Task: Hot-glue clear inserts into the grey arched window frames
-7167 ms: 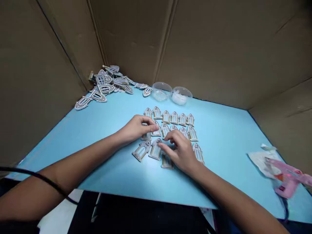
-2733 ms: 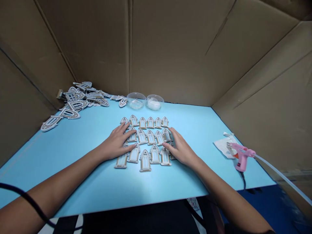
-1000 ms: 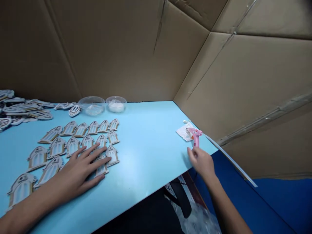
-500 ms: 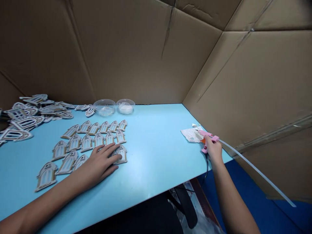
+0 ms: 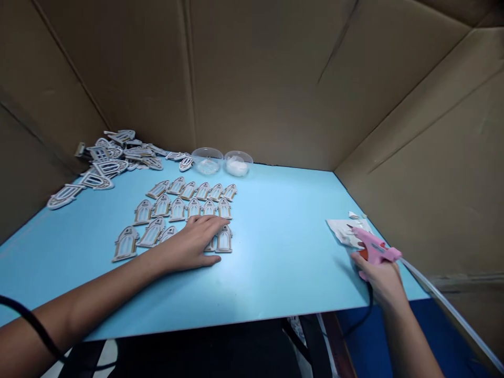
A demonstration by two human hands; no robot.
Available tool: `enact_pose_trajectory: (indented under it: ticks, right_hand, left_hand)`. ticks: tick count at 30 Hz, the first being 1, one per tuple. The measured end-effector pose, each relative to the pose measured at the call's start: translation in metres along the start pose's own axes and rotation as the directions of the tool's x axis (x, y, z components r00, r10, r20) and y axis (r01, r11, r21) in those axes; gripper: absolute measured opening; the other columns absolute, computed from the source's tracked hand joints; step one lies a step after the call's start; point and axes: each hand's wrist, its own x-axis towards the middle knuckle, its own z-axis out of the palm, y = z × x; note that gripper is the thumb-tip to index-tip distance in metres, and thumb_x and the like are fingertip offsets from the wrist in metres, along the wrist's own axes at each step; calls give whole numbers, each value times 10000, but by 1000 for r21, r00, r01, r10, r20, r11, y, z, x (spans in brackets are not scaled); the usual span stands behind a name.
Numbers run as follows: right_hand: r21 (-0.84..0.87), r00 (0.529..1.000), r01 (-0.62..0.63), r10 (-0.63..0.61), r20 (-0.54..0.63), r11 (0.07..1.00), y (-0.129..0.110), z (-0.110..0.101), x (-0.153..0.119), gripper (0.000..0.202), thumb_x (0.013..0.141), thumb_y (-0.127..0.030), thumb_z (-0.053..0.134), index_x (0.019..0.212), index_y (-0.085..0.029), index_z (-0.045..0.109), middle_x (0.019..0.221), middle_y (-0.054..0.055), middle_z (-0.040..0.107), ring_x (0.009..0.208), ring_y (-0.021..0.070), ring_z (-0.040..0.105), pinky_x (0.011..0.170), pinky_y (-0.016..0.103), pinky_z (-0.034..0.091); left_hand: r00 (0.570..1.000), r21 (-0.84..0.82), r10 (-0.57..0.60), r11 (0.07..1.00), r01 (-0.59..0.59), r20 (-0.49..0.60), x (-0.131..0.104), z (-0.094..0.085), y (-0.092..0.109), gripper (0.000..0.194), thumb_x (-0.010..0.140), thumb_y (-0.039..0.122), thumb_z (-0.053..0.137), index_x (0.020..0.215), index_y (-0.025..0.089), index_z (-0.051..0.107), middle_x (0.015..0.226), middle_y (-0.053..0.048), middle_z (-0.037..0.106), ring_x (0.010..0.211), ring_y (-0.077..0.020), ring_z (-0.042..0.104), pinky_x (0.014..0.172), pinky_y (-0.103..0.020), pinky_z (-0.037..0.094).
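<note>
Three rows of small arched window frames [image 5: 177,209] lie on our smooth, pale blue tabletop [image 5: 275,220], left of its middle, their ochre-edged, whitish borders set around pale panes. Our left hand [image 5: 192,242] lies palm down, relaxed and unclenched, its fingers stretched over the near row and hiding part of it. At the right, our right hand [image 5: 380,278] is wrapped around the handle of a pink glue gun [image 5: 376,250], whose slim nozzle points left and far over crumpled white paper [image 5: 340,233]. A long translucent rod [image 5: 444,301] trails from its rear. Far left, we have a jumbled heap of similar frames [image 5: 108,167]; just right of it stand two round, clear tubs [image 5: 207,157], before creased brown cardboard walls [image 5: 252,89].
</note>
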Motion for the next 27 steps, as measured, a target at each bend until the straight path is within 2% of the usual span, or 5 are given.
enact_pose_trajectory:
  ticks: [5,9,15,22,27]
  right_hand:
    - [117,956,-50,14,293,992,-50,34,-26,430,604,-520,818,846,-196,672,653,39,617,532,170,544,437,285,418]
    - [213,826,-101,-37,562,972,-92,71,-31,405,699,-529,786,834,-186,618,517,-23,543,435,114,461,413,222,314]
    - [394,698,-241,-123,705,887,-138,132,-30,381,699,-476,800,825,-197,573,575,-74,422,470,65,339,416,197,245]
    - [491,665,-288,-197,720,822,-136,168,-45,493,719,-591,816,931,-192,618,908,28,634,620,109,583,536,250,498]
    - [473,648,-233,-227,727,850,-122,162,-46,452,801,-561,811,975,-180,640,1039,38,666,451,34,486,419,224,362]
  left_hand:
    - [999,-28,-39,999,39,-5,-2,1,0,785,884,400,639,1598,226,363,1545,-137,512,1434,-386,448,1171,-525,363]
    - [999,-35,-54,998,54,1,8,4,0,794,909,465,622,1613,206,363,1532,-166,517,1389,-411,471,1130,-530,394]
    - [998,-12,-58,998,58,6,17,2,9,797,894,443,625,1599,164,378,1508,-187,536,1406,-419,473,1149,-545,384]
    - [999,-118,-38,992,42,39,10,6,1,863,850,364,683,1616,221,310,1574,-162,460,1433,-404,423,1159,-540,382]
    - [1000,-229,9,973,-14,-23,7,14,-11,803,853,366,730,1558,247,363,1533,-155,487,1390,-392,446,1114,-525,409]
